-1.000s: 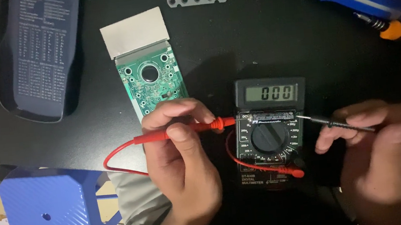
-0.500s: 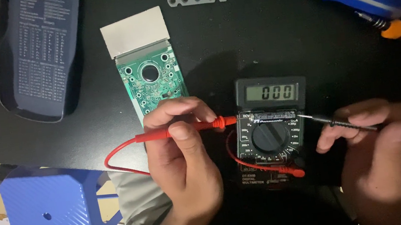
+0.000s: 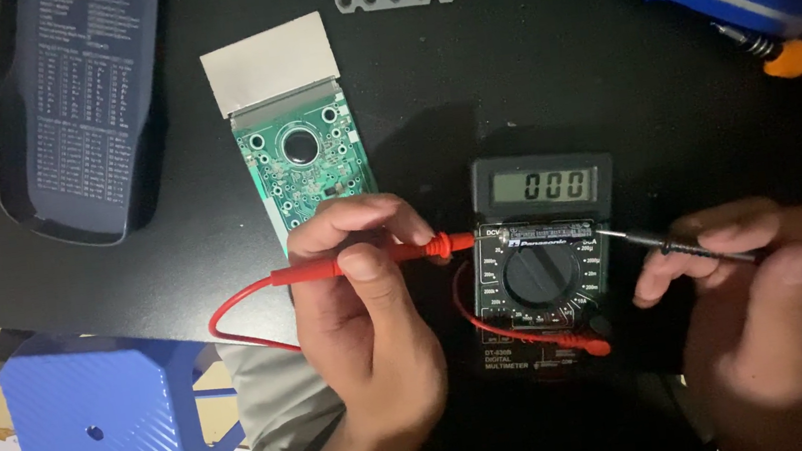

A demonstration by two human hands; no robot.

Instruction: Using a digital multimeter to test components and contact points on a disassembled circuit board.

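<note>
Two probes, red probe (image 3: 374, 256) pinched in left hand (image 3: 368, 330), black probe (image 3: 675, 245) in right hand (image 3: 783, 313), one multimeter (image 3: 543, 255), two screwdrivers

the left hand (image 3: 360, 311) pinches a red probe (image 3: 374, 256), its tip lying at the top left edge of a black multimeter (image 3: 544, 260) on the dark table (image 3: 524, 70). the right hand (image 3: 782, 303) holds a black probe (image 3: 670, 243) at the meter's right edge. a green circuit board (image 3: 308, 160) lies just above the left hand; a blue screwdriver (image 3: 728, 2) lies well apart.
</note>
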